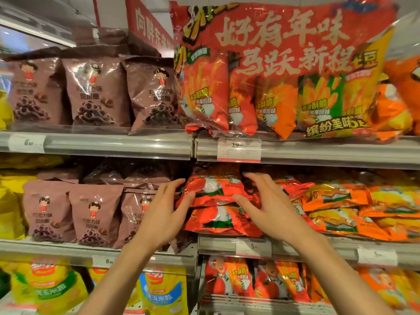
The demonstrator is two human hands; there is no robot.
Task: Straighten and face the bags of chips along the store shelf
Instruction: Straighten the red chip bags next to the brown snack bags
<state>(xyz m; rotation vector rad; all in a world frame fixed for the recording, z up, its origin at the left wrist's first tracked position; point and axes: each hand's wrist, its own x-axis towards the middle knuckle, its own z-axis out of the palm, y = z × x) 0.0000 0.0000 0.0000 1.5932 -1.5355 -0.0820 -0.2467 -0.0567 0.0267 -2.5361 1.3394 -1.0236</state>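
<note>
Both hands, left hand and right hand, fingers spread, bracket the top glossy red chip bag, probably to square the stack.

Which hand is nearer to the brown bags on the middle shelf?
Left. The left hand partly overlaps the nearest of the brown bags; the right hand is farther right, over the red bags.

1. The big red multipack on the top shelf carries large pale characters "好有年味" and below "马跃新程".
2. Its lower edge shows "缤纷美味".
3. The brown bags read "巧克力味 甜甜圈".
4. A price tag under the multipack shows "19".
5. Two lower tags show "5".
6. A yellow bag at the bottom reads "玉米粒".
</note>
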